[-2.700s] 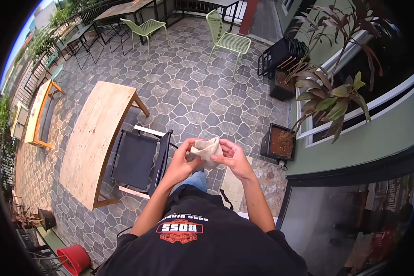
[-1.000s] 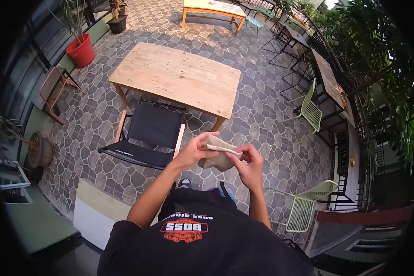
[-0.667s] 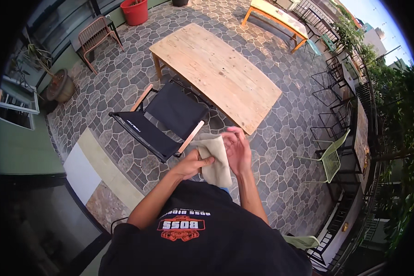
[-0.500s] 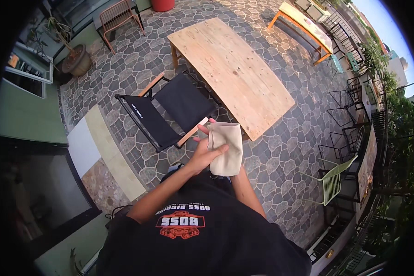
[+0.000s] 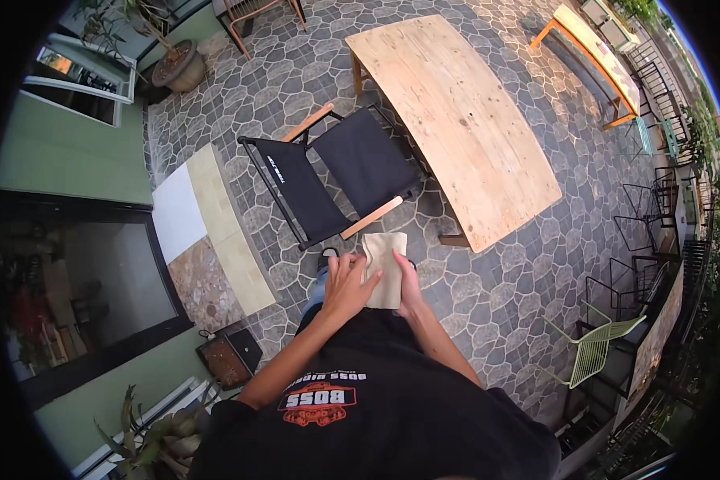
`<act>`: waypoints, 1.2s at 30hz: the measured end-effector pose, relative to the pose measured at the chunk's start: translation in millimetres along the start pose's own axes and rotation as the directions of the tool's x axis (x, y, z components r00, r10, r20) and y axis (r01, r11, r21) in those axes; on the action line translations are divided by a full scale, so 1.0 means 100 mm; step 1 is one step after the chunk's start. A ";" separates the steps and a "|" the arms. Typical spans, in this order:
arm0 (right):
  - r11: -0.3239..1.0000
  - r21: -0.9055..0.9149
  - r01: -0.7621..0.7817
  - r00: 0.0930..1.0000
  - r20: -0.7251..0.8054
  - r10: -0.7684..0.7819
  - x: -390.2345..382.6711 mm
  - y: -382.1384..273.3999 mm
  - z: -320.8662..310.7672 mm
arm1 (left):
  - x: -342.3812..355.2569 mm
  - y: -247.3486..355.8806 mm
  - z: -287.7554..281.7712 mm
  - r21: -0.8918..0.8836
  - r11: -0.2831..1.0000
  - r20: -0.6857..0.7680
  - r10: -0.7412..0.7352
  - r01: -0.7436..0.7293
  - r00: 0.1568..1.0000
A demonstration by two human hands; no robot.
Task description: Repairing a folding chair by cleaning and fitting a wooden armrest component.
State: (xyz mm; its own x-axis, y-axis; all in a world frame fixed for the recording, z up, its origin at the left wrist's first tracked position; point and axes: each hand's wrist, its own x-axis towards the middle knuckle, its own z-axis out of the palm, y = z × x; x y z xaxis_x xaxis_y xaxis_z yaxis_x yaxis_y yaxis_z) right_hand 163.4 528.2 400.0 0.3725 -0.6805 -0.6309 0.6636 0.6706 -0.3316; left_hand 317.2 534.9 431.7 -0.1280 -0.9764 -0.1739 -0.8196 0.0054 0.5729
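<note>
A folded beige cloth (image 5: pixel 384 272) is held in front of my body, above the stone-patterned floor. My right hand (image 5: pixel 408 284) grips it from the right, thumb on top and the other fingers mostly hidden behind it. My left hand (image 5: pixel 346 284) lies at the cloth's left edge with fingers spread and slightly curved, their tips touching or close to it. Just beyond the cloth stands a black folding chair (image 5: pixel 364 160) with wooden armrests.
A wooden table (image 5: pixel 464 120) is beside the chair, an orange-framed table (image 5: pixel 584 56) behind it. Right are a green wire chair (image 5: pixel 592 352) and dark railings. Left are a glass door (image 5: pixel 96 296), a tiled step (image 5: pixel 224 232), a potted plant (image 5: pixel 176 68) and a square planter (image 5: pixel 224 360).
The view has swung round from other parts of the patio. The cloth, earlier bunched, then upright, now lies flatter and smaller, and my left fingers have spread while my right thumb is on top.
</note>
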 end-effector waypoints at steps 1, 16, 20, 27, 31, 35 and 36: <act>0.998 -0.060 -0.020 0.998 -0.057 0.017 0.07 0.07 -0.03 | 0.02 -0.14 -0.01 -0.013 1.000 0.053 0.026 -0.025 0.998; 0.697 -0.717 -0.029 0.646 -0.545 -0.534 1.68 0.88 -1.22 | 1.73 -2.81 0.12 0.236 0.940 -0.051 0.266 -0.247 0.963; 0.282 -0.948 -0.150 0.457 -0.319 -0.830 2.51 0.41 -1.47 | 1.92 -3.09 0.29 0.056 0.977 0.024 0.203 -0.204 0.979; -0.096 -0.967 -0.235 0.436 -0.017 -0.900 3.31 0.50 -2.05 | 1.93 -3.20 0.33 -0.066 0.997 0.094 0.052 -0.046 0.994; -0.118 -0.962 -0.247 0.439 -0.002 -0.898 3.28 1.02 -1.99 | 1.89 -3.30 0.32 -0.157 0.987 0.041 0.026 -0.020 0.999; -0.264 -0.958 -0.113 0.582 0.151 -0.799 3.10 1.72 -1.85 | 1.92 -3.37 0.38 -0.248 0.969 -0.010 -0.007 0.005 1.000; -0.261 -0.958 -0.117 0.581 0.147 -0.801 3.01 1.91 -1.81 | 1.91 -3.36 0.39 -0.273 0.962 -0.026 -0.024 0.016 0.999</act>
State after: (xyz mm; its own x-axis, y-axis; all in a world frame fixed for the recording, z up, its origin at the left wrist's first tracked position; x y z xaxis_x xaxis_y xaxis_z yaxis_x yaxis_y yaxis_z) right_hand 285.0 505.4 19.7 -0.2196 -0.9756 0.0019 -0.8382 0.1877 -0.5120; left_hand 545.9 354.7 174.4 -0.0943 -0.9815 -0.1667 -0.6382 -0.0689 0.7668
